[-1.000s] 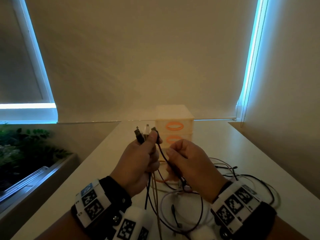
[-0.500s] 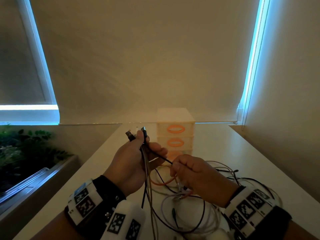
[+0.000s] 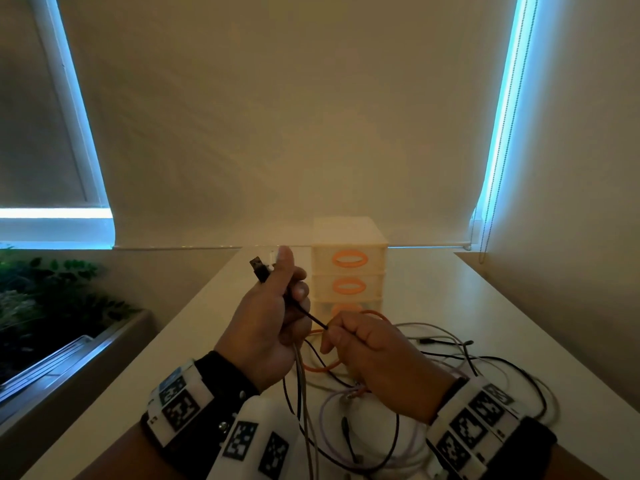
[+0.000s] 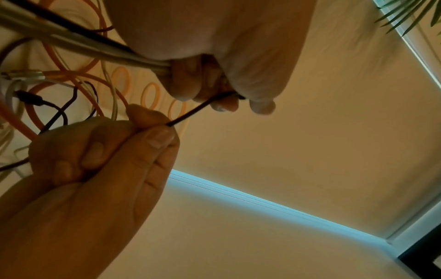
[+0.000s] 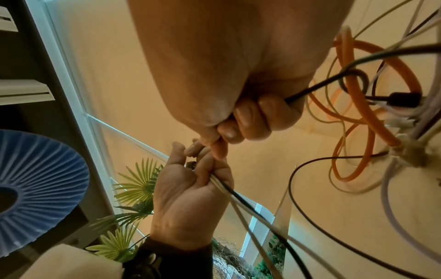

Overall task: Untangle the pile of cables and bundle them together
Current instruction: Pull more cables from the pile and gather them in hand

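While the thin black cable is running taut between the two fists above the table, the left hand is clutching a gathered bunch of cables, a black USB plug poking up past its thumb. The right hand is pinching that black strand, fingers curled tight round it. Below, the orange cable is looping through the loose tangle lying on the tabletop. Behind the hands, a small drawer unit with orange handles is standing.
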Demonstrator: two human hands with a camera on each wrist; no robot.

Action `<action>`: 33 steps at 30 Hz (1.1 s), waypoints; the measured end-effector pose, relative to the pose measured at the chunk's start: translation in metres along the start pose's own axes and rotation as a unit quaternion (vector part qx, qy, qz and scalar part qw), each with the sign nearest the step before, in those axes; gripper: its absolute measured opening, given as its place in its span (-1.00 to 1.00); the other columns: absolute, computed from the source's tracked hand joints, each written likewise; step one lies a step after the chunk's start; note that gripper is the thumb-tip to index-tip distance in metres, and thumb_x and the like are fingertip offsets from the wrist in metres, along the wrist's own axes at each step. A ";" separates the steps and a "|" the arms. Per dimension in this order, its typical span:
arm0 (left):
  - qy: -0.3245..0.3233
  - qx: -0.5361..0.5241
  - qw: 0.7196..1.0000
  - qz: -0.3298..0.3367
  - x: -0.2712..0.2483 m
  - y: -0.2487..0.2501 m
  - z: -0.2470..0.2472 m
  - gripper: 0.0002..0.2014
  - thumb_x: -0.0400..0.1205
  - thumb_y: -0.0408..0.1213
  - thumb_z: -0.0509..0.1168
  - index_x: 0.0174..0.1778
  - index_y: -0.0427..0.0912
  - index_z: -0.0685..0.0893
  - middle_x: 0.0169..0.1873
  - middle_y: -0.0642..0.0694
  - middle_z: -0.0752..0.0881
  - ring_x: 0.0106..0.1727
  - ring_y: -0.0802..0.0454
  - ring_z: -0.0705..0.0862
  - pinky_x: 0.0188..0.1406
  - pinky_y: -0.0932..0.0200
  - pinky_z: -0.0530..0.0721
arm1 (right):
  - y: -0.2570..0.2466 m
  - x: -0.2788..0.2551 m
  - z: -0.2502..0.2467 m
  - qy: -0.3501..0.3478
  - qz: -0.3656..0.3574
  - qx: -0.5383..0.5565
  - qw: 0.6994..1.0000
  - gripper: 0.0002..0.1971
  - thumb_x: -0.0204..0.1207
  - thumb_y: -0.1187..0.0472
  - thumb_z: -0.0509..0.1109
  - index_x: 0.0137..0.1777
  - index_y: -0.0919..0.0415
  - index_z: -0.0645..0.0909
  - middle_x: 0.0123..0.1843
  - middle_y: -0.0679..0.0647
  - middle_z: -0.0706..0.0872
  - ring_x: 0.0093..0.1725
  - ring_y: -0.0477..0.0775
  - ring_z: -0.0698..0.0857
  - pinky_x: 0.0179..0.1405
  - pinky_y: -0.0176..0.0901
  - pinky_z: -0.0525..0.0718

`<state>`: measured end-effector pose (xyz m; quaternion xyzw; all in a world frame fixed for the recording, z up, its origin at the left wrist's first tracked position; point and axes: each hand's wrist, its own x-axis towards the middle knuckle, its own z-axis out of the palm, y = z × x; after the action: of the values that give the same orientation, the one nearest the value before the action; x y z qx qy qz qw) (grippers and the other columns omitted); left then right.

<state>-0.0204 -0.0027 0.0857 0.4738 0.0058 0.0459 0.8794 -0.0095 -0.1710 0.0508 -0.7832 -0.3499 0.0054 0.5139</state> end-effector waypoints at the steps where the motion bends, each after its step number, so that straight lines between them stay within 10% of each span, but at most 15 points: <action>1: -0.010 -0.001 1.000 0.001 0.000 0.001 0.000 -0.66 0.65 0.11 0.34 -0.10 -0.15 0.63 -0.44 -0.01 0.47 -0.45 0.13 0.29 -0.64 0.27 0.13 | 0.000 0.001 0.001 0.001 -0.003 -0.005 1.000 -0.74 0.75 0.17 0.21 -0.15 0.01 0.65 -0.47 -0.16 0.49 -0.50 -0.22 0.41 -0.46 -0.28 0.39; 9: -0.020 0.003 1.000 0.009 -0.001 0.004 -0.009 -0.68 0.79 -0.02 0.19 -0.18 -0.15 0.58 -0.34 -0.07 0.60 -0.34 0.11 0.45 -0.61 0.28 0.19 | 0.010 -0.002 -0.013 -0.035 0.060 0.023 0.997 -0.72 0.74 0.08 0.19 -0.15 -0.09 0.66 -0.29 0.11 0.49 -0.34 0.12 0.41 -0.31 0.02 0.42; 14: -0.011 0.010 1.000 0.020 -0.003 -0.002 -0.008 -0.66 0.83 -0.01 0.10 -0.16 -0.13 0.54 -0.37 -0.10 0.65 -0.10 -0.05 0.81 -0.64 0.26 0.27 | 0.021 -0.001 -0.016 -0.100 0.090 -0.041 0.990 -0.72 0.76 0.12 0.17 -0.08 0.13 0.67 -0.39 -0.06 0.53 -0.42 -0.13 0.48 -0.38 -0.26 0.48; 20: -0.062 -0.042 0.995 -0.066 -0.005 0.001 -0.012 -0.67 0.79 0.01 0.16 -0.19 -0.13 0.53 -0.42 -0.07 0.54 -0.52 0.07 0.54 -0.80 0.33 0.19 | 0.024 0.005 -0.032 -0.039 0.106 -0.111 0.987 -0.73 0.73 0.09 0.20 -0.14 0.07 0.66 -0.20 0.16 0.72 -0.32 -0.09 0.63 -0.26 -0.14 0.65; 33: -0.127 0.146 0.976 -0.094 -0.007 0.009 -0.013 -0.62 0.70 0.03 0.24 -0.18 -0.25 0.66 -0.41 -0.19 0.60 -0.51 -0.02 0.58 -0.74 0.28 0.11 | -0.023 0.048 -0.052 0.001 0.064 -0.262 0.963 -0.73 0.68 -0.04 0.28 -0.23 -0.01 0.64 -0.19 -0.03 0.74 -0.16 0.05 0.73 -0.18 -0.06 0.68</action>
<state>-0.0289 0.0128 0.0857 0.5968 -0.0549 -0.0991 0.7944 0.0334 -0.1816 0.1104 -0.9112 -0.2875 -0.0547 0.2900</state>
